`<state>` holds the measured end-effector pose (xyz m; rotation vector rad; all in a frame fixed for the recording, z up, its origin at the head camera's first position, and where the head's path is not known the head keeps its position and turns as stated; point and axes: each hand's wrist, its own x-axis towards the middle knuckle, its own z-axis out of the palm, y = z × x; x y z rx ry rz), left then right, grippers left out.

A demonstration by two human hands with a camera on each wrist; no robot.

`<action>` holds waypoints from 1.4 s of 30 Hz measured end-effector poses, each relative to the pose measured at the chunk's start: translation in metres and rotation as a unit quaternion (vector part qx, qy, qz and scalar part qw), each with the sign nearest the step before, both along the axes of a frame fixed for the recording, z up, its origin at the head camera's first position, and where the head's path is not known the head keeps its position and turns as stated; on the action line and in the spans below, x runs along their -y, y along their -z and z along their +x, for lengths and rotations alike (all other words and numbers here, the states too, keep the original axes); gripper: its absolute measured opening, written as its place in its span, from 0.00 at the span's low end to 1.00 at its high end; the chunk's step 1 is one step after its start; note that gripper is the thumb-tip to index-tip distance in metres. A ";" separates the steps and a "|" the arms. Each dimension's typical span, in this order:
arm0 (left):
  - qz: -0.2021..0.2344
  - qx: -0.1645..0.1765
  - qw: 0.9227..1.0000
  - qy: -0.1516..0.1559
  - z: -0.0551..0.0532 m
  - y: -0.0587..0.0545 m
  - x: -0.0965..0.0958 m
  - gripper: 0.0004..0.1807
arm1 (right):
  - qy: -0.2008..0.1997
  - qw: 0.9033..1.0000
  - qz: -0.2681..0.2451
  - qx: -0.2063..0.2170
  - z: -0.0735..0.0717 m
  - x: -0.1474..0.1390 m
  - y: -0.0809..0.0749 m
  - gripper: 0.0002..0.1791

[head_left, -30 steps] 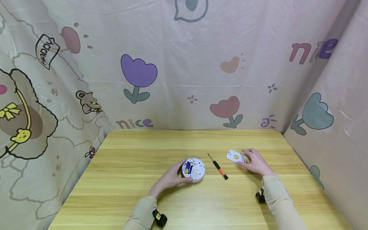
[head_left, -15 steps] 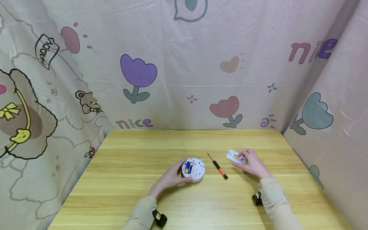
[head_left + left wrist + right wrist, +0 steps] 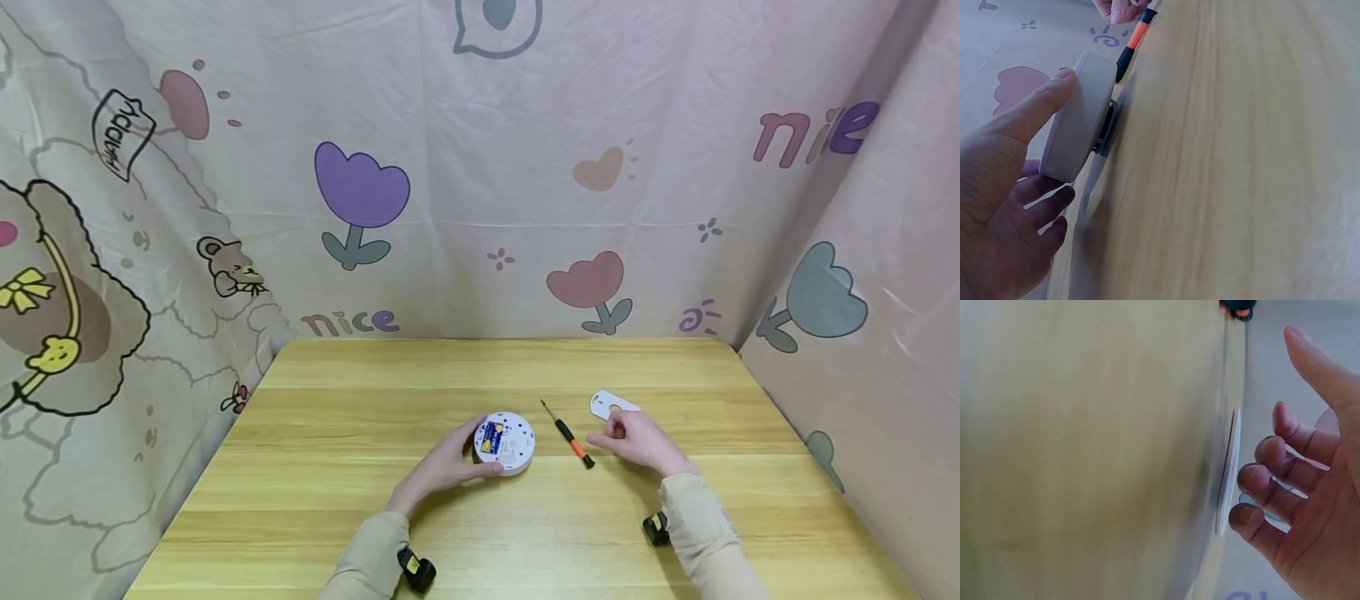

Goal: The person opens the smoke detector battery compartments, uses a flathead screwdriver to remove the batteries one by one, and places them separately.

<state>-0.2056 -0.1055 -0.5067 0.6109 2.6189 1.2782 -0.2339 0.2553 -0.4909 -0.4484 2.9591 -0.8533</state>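
Note:
My left hand (image 3: 444, 462) grips a round white smoke detector (image 3: 516, 446) by its sides, thumb at the near edge and fingers behind. Its upper face shows a blue and yellow battery. In the left wrist view the detector (image 3: 1082, 119) is seen edge-on, a small part jutting from its underside. My right hand (image 3: 643, 440) hovers with loosely bent fingers between a white mounting plate (image 3: 602, 402) and an orange and black screwdriver (image 3: 572, 438), holding nothing. That hand covers part of the plate; in the right wrist view the plate (image 3: 1229, 481) lies beneath the fingertips.
All of it lies on a light wooden table (image 3: 337, 417). A patterned cloth (image 3: 465, 167) hangs behind the table and along both sides. Each sleeve carries a black wrist camera, the left camera (image 3: 417, 570) low near the table's front.
My right hand has drawn back from the mounting plate and moved left and nearer, towards the screwdriver handle. The left hand and the smoke detector have stayed in place.

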 end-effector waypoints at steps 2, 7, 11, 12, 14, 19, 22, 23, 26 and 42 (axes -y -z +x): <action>-0.001 0.000 1.000 0.000 0.000 0.000 0.000 0.55 | -0.003 1.000 0.007 -0.002 0.001 0.004 0.000 0.20; 0.000 -0.001 1.000 0.001 0.000 0.000 0.000 0.56 | -0.007 1.000 0.015 0.006 0.001 0.015 -0.002 0.19; 0.000 -0.003 1.000 0.004 0.000 0.000 0.000 0.56 | -0.011 1.000 0.024 0.011 0.003 0.023 -0.004 0.19; 0.000 -0.004 1.000 0.004 0.000 0.000 0.000 0.56 | -0.011 1.000 0.025 0.012 0.003 0.025 -0.005 0.19; 0.000 -0.003 1.000 0.003 -0.001 0.000 0.000 0.56 | -0.009 0.999 0.027 0.013 0.004 0.030 -0.005 0.20; -0.004 -0.005 1.000 0.002 -0.001 0.001 -0.001 0.56 | 0.007 0.999 0.040 0.017 0.003 0.040 -0.004 0.20; -0.004 -0.005 1.000 0.001 -0.001 0.001 -0.001 0.56 | 0.022 0.998 0.052 0.018 0.003 0.045 -0.003 0.20; -0.003 -0.005 1.000 0.001 -0.001 0.001 -0.001 0.56 | 0.026 0.998 0.055 0.020 0.003 0.046 -0.003 0.20; 0.001 -0.004 1.000 0.000 -0.001 0.000 -0.001 0.56 | 0.034 0.997 0.063 0.025 0.003 0.049 -0.002 0.20; -0.001 -0.007 1.000 0.002 0.000 0.000 0.000 0.56 | 0.038 0.995 0.092 0.028 0.003 0.058 -0.003 0.19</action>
